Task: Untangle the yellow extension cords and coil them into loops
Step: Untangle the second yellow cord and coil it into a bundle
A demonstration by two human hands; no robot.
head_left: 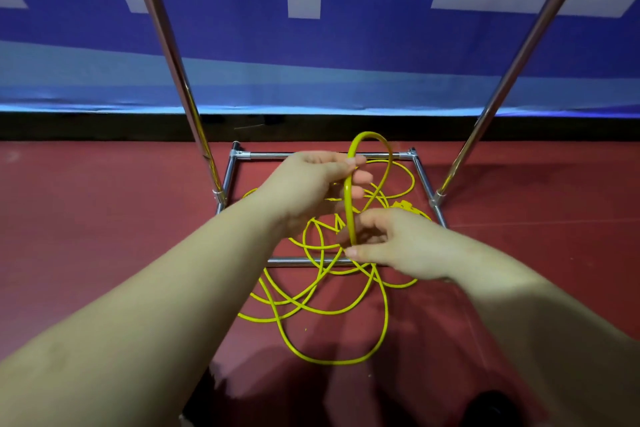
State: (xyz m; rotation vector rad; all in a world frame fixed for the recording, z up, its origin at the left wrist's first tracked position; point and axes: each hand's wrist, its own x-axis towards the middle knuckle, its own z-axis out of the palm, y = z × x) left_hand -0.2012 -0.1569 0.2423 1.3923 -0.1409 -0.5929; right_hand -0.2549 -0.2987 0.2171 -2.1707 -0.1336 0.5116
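Nearest the camera, on the red floor (121, 218), lies a loose tangle of yellow cord (332, 308), its loops crossing one another and spilling over the front bar of a chrome frame (294, 261). Above that bar the right hand (398, 246) pinches a strand of the cord between thumb and fingers (360, 251), palm turned down. From this pinch the strand rises nearly straight up to the left hand (311, 191), whose fingers curl round it a little farther out. Past the left hand the strand arches into a narrow raised loop (372, 149) and drops back down into more cord lying inside the frame. Just beyond the right hand a yellow lump, perhaps a plug, shows among the loops, too hidden to tell. Two chrome poles (173, 55) slant up from the frame's sides. Behind all this hangs a blue banner (311, 45) with white shapes, above a dark strip along the floor's edge.
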